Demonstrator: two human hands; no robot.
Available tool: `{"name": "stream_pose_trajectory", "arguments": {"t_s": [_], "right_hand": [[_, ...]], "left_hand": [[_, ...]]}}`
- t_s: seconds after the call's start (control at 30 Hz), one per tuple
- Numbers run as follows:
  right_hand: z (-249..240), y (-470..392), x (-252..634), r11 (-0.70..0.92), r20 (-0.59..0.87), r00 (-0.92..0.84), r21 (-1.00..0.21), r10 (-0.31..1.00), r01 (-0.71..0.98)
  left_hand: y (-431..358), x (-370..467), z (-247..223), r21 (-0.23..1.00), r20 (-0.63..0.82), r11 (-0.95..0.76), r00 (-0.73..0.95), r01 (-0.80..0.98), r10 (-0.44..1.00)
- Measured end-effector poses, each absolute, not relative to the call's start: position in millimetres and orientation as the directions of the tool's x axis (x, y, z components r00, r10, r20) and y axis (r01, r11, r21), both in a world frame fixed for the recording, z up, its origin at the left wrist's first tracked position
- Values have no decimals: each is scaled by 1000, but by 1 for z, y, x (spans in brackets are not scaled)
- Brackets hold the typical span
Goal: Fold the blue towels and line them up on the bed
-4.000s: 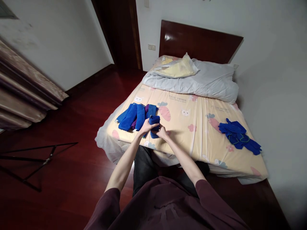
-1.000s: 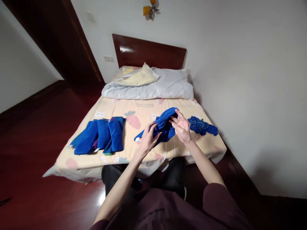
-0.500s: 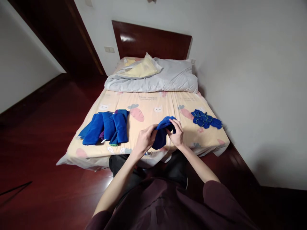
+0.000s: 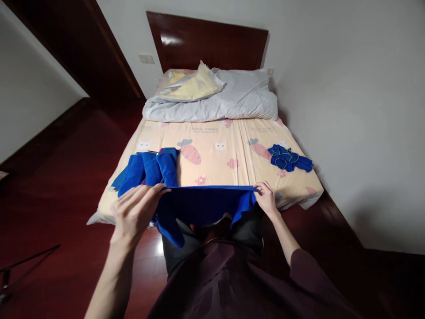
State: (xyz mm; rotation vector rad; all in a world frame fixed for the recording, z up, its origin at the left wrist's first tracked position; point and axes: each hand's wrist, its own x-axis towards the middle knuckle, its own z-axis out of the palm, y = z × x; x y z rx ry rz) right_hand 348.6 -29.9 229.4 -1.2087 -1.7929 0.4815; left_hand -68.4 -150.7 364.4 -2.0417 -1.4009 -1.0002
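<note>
A blue cloth towel [image 4: 202, 204] is stretched taut between my hands, its top edge level and the rest hanging down in front of my legs. My left hand [image 4: 137, 204] pinches one end of that edge; a loose flap dangles below it. At the other end, my right hand [image 4: 264, 195] grips the edge between thumb and fingers. Just beyond my left hand lie several folded blue cloths [image 4: 146, 168], overlapping in a row, with bits of purple and teal showing. To the right, a crumpled blue cloth [image 4: 288, 158] with green edging rests on the bed.
The bed [image 4: 212, 164] has a pale sheet printed with carrots and rabbits. A grey quilt [image 4: 245, 95] and a yellow pillow [image 4: 195, 86] lie toward the brown headboard [image 4: 209, 42]. A wall [image 4: 358, 110] runs along the right. A thin black rod [image 4: 29, 259] is at lower left.
My hands have moved far apart, left hand to the left and right hand slightly right. The bunched blue towel between them is now spread out and pulled straight along its top edge.
</note>
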Motion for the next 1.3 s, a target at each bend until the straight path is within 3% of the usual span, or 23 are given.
{"name": "stream_pose_trajectory", "arguments": {"t_s": [0.13,0.23,0.4,0.63,0.77,0.9,1.13,1.2,1.3], "right_hand": [[224,-34,397,380,424,-82,-691,902,615],[237,-40,425,379,506,-44,-582,861,719],[266,-49,442,449,732,36,-455,681,769],[298,-52,455,373,803,152,-423,576,826],[315,-53,468,352,766,196,-486,613,800],[318,-55,485,331,690,216,-567,690,754],[305,-49,513,192,469,194,-655,861,731],[307,-44,517,79,408,252,-642,877,763],[310,-39,520,-26,364,306,-605,880,796]], "left_hand": [[-171,-102,360,189,595,-491,298,850,746],[-183,-125,341,257,477,-443,286,859,831],[-190,-150,303,225,503,-266,122,937,855],[-161,-174,274,44,642,-167,100,985,760],[-154,-184,264,8,713,-134,88,991,696],[-157,-183,262,112,742,-148,17,983,670],[-139,-162,282,354,477,-189,-3,916,879],[-129,-160,284,350,453,-179,2,919,892],[-123,-160,283,280,530,-181,6,943,848]]}}
